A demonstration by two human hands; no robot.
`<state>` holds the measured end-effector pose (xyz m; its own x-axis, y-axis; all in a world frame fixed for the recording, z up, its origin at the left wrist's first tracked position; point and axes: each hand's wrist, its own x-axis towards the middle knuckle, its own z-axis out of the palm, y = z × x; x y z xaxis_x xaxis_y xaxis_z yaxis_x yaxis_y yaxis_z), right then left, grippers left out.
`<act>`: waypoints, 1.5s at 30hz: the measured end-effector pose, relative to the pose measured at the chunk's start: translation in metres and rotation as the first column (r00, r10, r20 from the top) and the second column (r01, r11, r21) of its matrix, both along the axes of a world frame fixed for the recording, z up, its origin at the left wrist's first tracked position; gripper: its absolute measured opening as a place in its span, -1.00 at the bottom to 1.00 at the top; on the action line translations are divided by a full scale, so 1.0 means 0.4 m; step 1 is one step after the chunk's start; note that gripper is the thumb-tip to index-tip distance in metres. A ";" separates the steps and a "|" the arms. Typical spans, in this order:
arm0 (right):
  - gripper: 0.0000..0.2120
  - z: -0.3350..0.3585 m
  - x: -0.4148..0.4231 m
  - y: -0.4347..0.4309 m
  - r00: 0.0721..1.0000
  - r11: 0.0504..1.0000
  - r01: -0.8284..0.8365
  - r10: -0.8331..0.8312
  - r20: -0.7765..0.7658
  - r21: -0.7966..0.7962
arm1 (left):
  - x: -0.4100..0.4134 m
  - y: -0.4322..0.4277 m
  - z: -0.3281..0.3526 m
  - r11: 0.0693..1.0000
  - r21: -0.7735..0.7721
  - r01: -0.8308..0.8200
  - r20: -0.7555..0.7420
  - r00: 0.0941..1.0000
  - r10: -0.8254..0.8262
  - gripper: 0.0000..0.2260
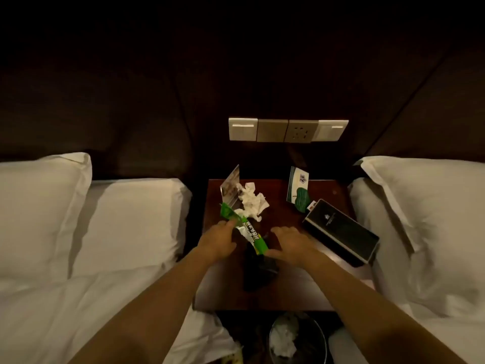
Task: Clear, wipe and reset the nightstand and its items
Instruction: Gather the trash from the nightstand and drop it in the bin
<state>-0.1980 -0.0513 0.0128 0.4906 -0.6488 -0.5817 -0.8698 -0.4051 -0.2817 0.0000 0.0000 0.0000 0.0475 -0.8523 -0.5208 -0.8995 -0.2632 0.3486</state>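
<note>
The dark wooden nightstand stands between two beds. On it lies a green and white wrapper, with my left hand pinching its upper part. My right hand rests at the wrapper's lower end, fingers spread over a dark object that I cannot make out. A crumpled white tissue lies behind the wrapper. A photo card stands at the back left, a green and white card at the back right. A black box lies at the right edge.
White pillows and bedding flank the nightstand on the left, and more white bedding lies on the right. A switch and socket panel sits on the dark wall behind. A bin holding white tissue stands on the floor in front.
</note>
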 end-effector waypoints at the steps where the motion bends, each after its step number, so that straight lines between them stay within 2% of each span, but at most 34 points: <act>1: -0.26 -0.019 0.010 0.001 1.000 1.000 0.011 -0.011 0.000 -0.012 | -0.002 -0.002 -0.015 1.000 -0.008 0.008 0.002 1.000 -0.008 -0.35; 5: -0.10 -0.112 0.043 0.020 0.998 0.998 0.056 -0.057 -0.017 -0.036 | -0.004 -0.004 -0.094 0.999 -0.020 0.049 0.035 0.998 -0.048 -0.23; 12: 0.00 -0.262 0.110 -0.037 0.988 0.977 0.155 -0.150 0.045 -0.148 | 0.017 -0.069 -0.224 0.986 -0.154 0.067 0.093 0.994 -0.053 -0.15; 17: 0.08 -0.340 0.148 -0.143 0.996 0.964 0.085 -0.078 0.038 -0.250 | 0.042 -0.167 -0.304 0.964 -0.227 0.141 0.162 0.981 -0.105 -0.11; 23: 0.10 -0.412 0.186 -0.251 1.000 0.964 -0.004 0.011 0.024 -0.267 | 0.056 -0.255 -0.373 0.940 -0.276 0.200 0.180 0.972 -0.154 -0.10; 29: -0.07 -0.469 0.216 -0.292 0.998 0.984 -0.010 0.021 0.059 -0.178 | 0.074 -0.307 -0.432 0.941 -0.228 0.251 0.177 0.961 -0.213 -0.17; 33: -0.30 -0.493 0.229 -0.291 0.989 0.976 0.045 -0.014 0.148 -0.212 | 0.082 -0.316 -0.460 0.943 -0.246 0.225 0.145 0.970 -0.193 -0.23; 38: -0.42 -0.498 0.249 -0.299 0.967 0.967 0.120 -0.062 0.248 -0.225 | 0.088 -0.330 -0.477 0.944 -0.258 0.206 0.155 0.973 -0.170 -0.32; 42: -0.51 -0.502 0.273 -0.295 0.959 0.956 0.168 -0.102 0.265 -0.241 | 0.092 -0.338 -0.474 0.941 -0.282 0.185 0.180 0.974 -0.138 -0.41; 45: -0.61 -0.494 0.270 -0.301 0.969 0.954 0.120 -0.053 0.239 -0.276 | 0.089 -0.333 -0.466 0.934 -0.316 0.166 0.190 0.976 -0.109 -0.52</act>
<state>-0.0898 -0.1716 -0.1847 0.5218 -0.8172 -0.2447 -0.8318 -0.4237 -0.3585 0.0357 -0.1334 -0.1864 -0.0208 -0.9783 -0.2061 -0.9713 -0.0291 0.2362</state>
